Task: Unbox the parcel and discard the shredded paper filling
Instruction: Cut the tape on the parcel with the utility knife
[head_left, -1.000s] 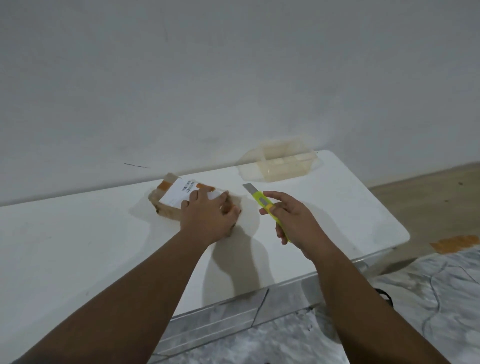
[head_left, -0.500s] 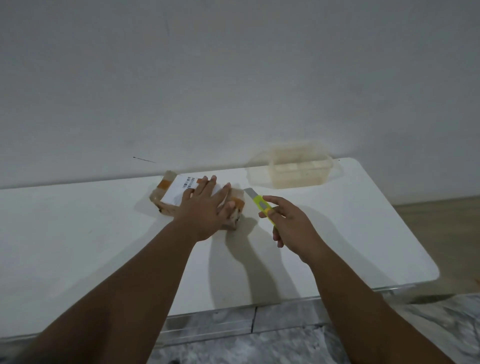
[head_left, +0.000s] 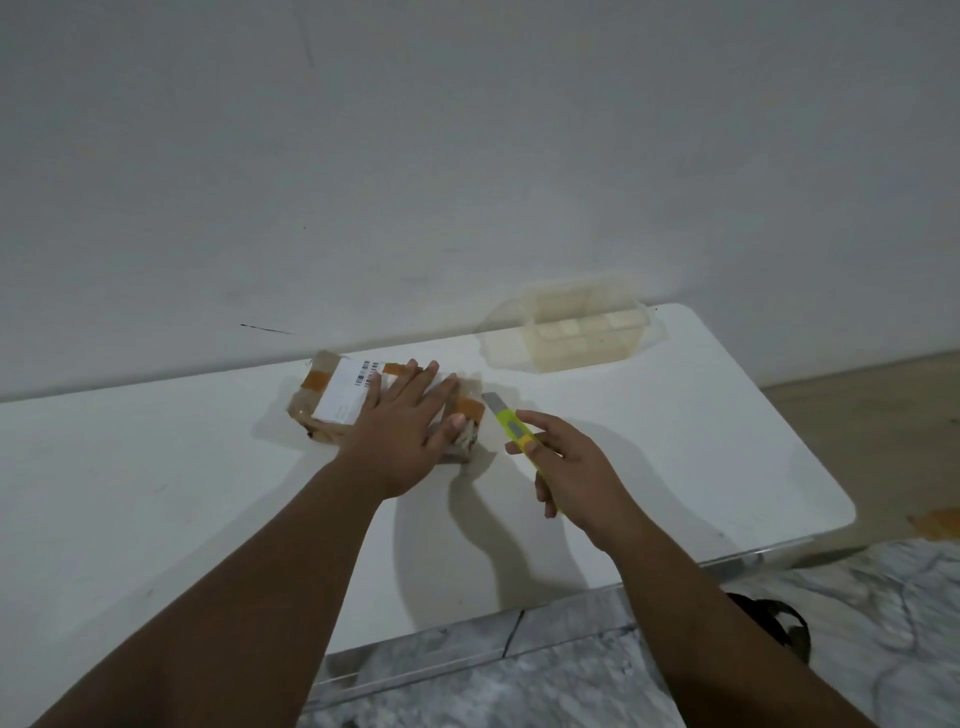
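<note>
Left grip (head_left: 400, 431): my straight fingers press the parcel (head_left: 340, 397) beneath.
Right grip (head_left: 582, 473): I clasp the cutter (head_left: 511, 423); its blade perhaps touches the parcel.

we see the parcel (head_left: 306, 411) in brown cardboard, banded with orange tape (head_left: 315, 379), and on it a white label (head_left: 343, 397) printed with a black barcode (head_left: 366, 372). the cutter (head_left: 504, 417) is bright yellow-green with a grey slider (head_left: 516, 429), its blade (head_left: 492, 401) silvery grey. the table (head_left: 156, 493) is plain white, the wall (head_left: 467, 156) a pale grey-white. the container (head_left: 582, 343) looks clear with a yellowish tint, though it is blurred. the floor (head_left: 519, 686) is grey-and-white marbled, with a tan wood-toned strip (head_left: 872, 415) at the right.
</note>
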